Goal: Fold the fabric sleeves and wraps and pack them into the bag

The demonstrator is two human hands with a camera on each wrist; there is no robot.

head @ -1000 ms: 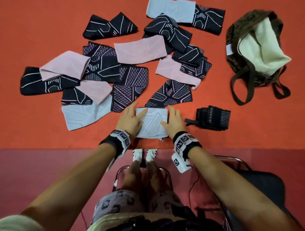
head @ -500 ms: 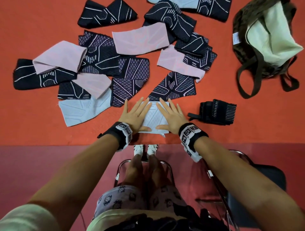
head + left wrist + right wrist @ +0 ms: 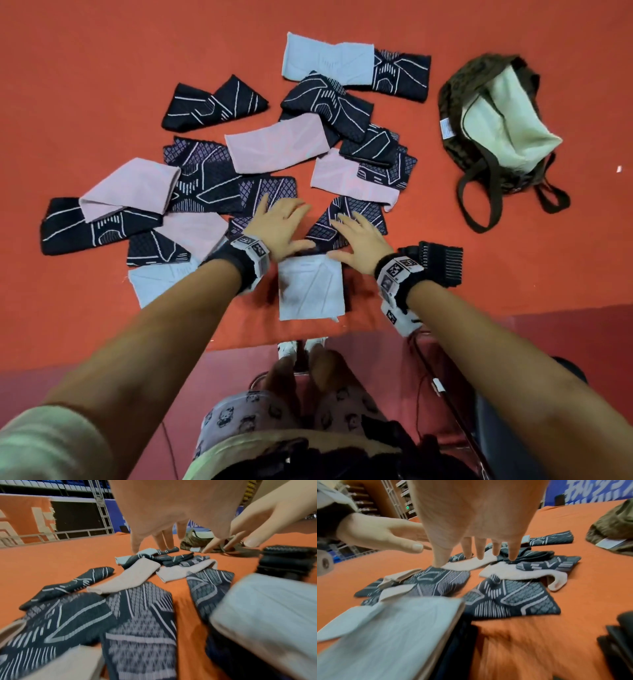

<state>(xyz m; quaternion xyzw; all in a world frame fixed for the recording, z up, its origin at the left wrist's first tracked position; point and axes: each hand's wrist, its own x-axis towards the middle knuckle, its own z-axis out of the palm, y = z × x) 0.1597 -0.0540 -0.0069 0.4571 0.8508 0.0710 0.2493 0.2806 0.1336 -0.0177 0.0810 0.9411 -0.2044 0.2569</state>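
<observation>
Item: folded pale-blue sleeve [image 3: 311,287], flat on the orange cloth [image 3: 102,85] at the near edge; bag [image 3: 493,130] lies well apart, beyond it to the right, mouth open.

Left hand [image 3: 279,226], right hand [image 3: 359,241]: both just beyond the folded sleeve, fingers straight and spread, holding nothing, above a dark patterned sleeve [image 3: 356,219].

Handling, as judged: take one sleeve only, lay flat, smooth, fold edges square.

Writing: white tag [image 3: 446,129] on bag, unreadable; background lettering illegible.
</observation>
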